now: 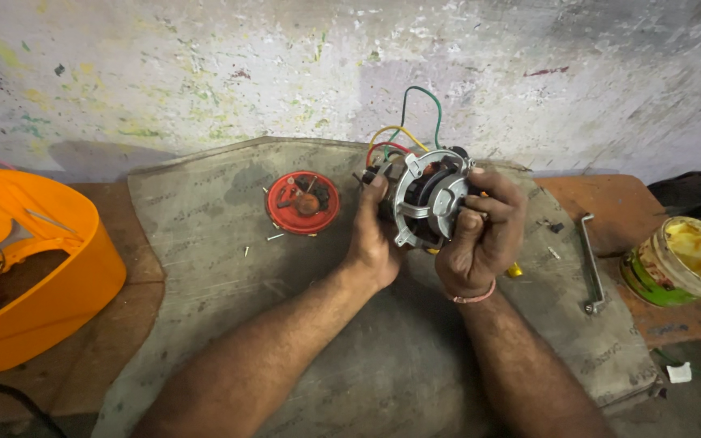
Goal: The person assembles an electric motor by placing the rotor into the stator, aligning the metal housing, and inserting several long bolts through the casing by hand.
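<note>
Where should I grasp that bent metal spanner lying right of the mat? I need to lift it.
Probably the spanner is best taken by its long straight shank, from above. It lies flat and apart from the grease tin, while its bent ends give poorer grip.

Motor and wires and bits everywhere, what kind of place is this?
Probably a small repair workshop. Both hands, left hand and right hand, hold a bare motor. A metal wrench, an open grease tin and loose screws lie around.
</note>
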